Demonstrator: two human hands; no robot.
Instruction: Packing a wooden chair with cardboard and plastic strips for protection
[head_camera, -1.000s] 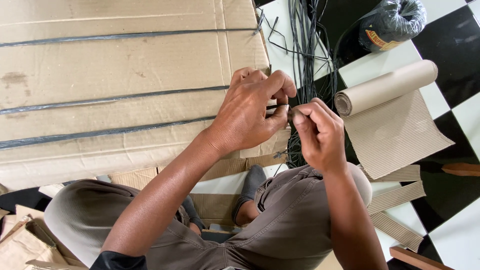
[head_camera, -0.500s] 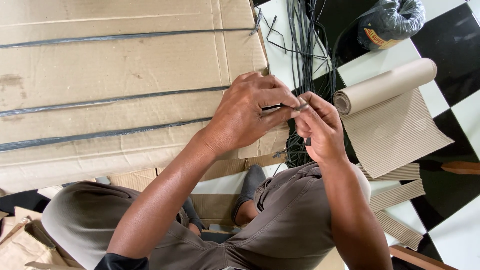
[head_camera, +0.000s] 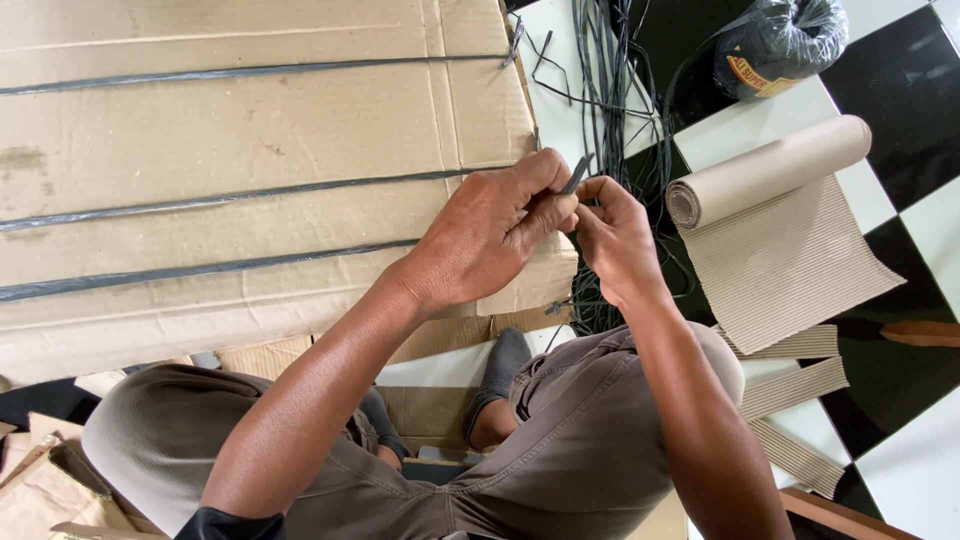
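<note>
A large package wrapped in brown cardboard (head_camera: 250, 130) lies in front of me, with black straps (head_camera: 230, 190) running across it. At its right edge both hands meet. My left hand (head_camera: 490, 235) pinches the end of a thin black strap (head_camera: 578, 174) between thumb and fingers, and the end sticks up above the knuckles. My right hand (head_camera: 615, 240) is closed on the same strap just beside it, fingertips touching the left hand. How the strap runs under the hands is hidden.
A loose bundle of black straps (head_camera: 610, 70) lies on the black-and-white tiled floor (head_camera: 900, 230) past the package. A half-unrolled roll of corrugated paper (head_camera: 770, 170) is to the right, with a black plastic bag (head_camera: 785, 40) above it. Cardboard strips (head_camera: 795, 385) lie beside my knee.
My hands have stayed at the package's right edge, working the strap. The fingers have shifted, and the strap end now pokes up between them.
</note>
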